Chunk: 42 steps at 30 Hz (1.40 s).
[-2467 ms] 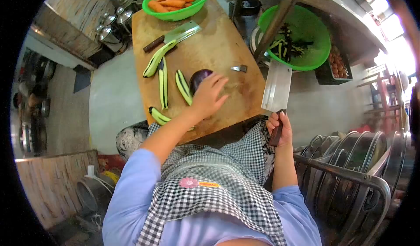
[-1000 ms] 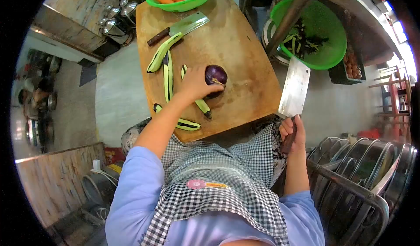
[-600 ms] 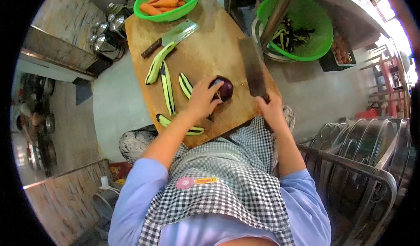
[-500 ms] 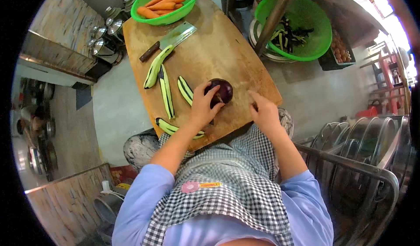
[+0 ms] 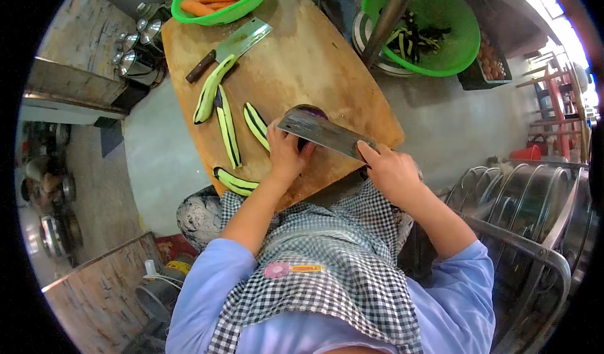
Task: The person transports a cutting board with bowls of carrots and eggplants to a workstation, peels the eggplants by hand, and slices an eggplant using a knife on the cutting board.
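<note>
A dark purple, round red onion (image 5: 309,110) rests on the wooden cutting board (image 5: 296,45), mostly hidden under a blade. My left hand (image 5: 287,151) is closed around its near left side. In my right hand (image 5: 391,173) is the handle of a cleaver (image 5: 327,135), whose wide blade lies across the onion, its far end close to my left fingers. Whether the edge has entered the onion is hidden. Left of my left hand are long, pale green vegetables with dark stripes, including one striped piece (image 5: 256,125) and another (image 5: 235,181) by the board's near edge.
A second cleaver (image 5: 244,40) lies farther up the board, its handle partly beside a striped vegetable (image 5: 214,89). At the far end stands a green basin (image 5: 221,18) of carrots. Right of the board, another green basin (image 5: 462,39) holds peelings behind a metal post (image 5: 391,20).
A cleaver is now in my right hand, brought over the onion; that hand showed no blade before. My left hand stays at the onion. The view has shifted slightly.
</note>
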Each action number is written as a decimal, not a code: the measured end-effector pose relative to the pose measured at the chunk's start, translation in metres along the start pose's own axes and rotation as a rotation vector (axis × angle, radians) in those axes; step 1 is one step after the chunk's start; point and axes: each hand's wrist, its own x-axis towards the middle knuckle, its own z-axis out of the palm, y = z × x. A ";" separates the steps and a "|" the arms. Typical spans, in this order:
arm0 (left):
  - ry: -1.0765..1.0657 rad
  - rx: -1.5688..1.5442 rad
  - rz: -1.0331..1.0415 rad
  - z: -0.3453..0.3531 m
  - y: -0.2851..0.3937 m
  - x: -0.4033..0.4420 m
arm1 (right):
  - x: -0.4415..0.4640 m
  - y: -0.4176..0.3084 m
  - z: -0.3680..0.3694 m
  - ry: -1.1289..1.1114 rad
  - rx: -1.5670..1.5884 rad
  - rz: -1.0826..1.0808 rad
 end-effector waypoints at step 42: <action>-0.060 0.030 -0.089 -0.006 0.007 0.009 | 0.050 -0.008 -0.005 0.084 -0.051 -0.116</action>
